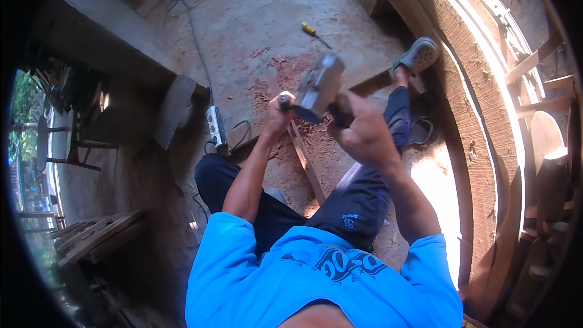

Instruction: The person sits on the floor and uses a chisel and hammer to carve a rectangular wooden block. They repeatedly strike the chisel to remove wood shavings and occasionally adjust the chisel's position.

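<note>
My right hand is closed around the dark handle of a hammer. Its big grey metal head is raised, slightly blurred, just right of my left hand. That left hand is wrapped round a tool whose dark round butt end points up at me; it looks like a chisel, though its blade is hidden. Below and between my hands, a narrow wooden strip runs toward my lap between my legs. Reddish wood chips lie scattered on the floor around the work.
A yellow-handled screwdriver lies on the floor ahead. To the left sits a white power strip with its cable. Large curved timber borders the right side. Stacked wooden pieces are at lower left, and a wooden block stands far right.
</note>
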`<state>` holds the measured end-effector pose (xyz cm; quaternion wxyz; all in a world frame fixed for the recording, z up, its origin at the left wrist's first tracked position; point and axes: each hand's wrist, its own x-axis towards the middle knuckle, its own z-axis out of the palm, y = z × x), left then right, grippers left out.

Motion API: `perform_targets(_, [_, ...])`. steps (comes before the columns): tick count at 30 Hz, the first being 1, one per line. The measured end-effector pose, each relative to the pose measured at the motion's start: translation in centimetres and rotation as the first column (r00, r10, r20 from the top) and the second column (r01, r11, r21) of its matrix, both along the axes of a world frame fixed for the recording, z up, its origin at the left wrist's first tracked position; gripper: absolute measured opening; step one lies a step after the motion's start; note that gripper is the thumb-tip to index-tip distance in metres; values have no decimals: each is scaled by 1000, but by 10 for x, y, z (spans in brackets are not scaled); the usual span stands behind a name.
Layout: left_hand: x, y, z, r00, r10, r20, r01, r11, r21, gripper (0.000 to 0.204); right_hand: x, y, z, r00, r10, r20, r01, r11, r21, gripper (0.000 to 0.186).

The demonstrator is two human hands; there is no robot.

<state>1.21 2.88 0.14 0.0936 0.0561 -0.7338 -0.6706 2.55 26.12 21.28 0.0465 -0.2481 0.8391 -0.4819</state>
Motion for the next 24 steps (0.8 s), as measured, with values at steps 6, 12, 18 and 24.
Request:
perform_targets(6, [28, 17, 0, 992, -124, 10, 125, 992, -21, 20, -3, 8, 42, 996, -40, -81, 11, 946, -324, 37])
perform_targets(12, [34, 13, -4, 991, -112, -74, 105, 990, -92, 17, -3, -38, -63, 999, 36, 19, -37, 993, 109, 30])
perform_targets(18, [40, 10, -17, 937, -226, -265, 20, 794, -608, 43, -10, -29, -78, 986, 146, 74, -161, 952, 260, 36])
perform_targets(24, [10, -5, -22, 999, 21, -24, -13, 959, 283, 18, 1, -16, -2, 999, 52, -6, -51, 928, -370, 38])
